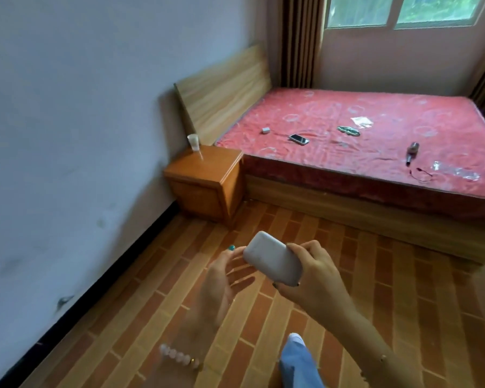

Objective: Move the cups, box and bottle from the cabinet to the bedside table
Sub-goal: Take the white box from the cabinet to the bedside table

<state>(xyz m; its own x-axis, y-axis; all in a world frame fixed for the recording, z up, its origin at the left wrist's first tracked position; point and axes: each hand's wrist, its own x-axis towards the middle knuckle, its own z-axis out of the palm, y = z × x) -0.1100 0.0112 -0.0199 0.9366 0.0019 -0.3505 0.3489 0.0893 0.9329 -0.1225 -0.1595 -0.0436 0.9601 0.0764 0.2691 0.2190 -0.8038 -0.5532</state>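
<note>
A white rounded box (272, 259) is held in front of me above the floor. My right hand (317, 278) grips its right end, thumb underneath. My left hand (221, 278), blurred, touches the box's left end with its fingertips. Ahead stands the wooden bedside table (207, 175) against the wall, beside the bed. A stack of clear plastic cups (193, 142) stands at the table's back corner. No bottle or cabinet shows in this view.
A bed with a red mattress (375, 141) fills the right side, with a phone (299, 139), a dark tool (412, 152) and small items on it. The floor (151, 275) has a brown brick pattern. My blue trouser leg (297, 362) shows below.
</note>
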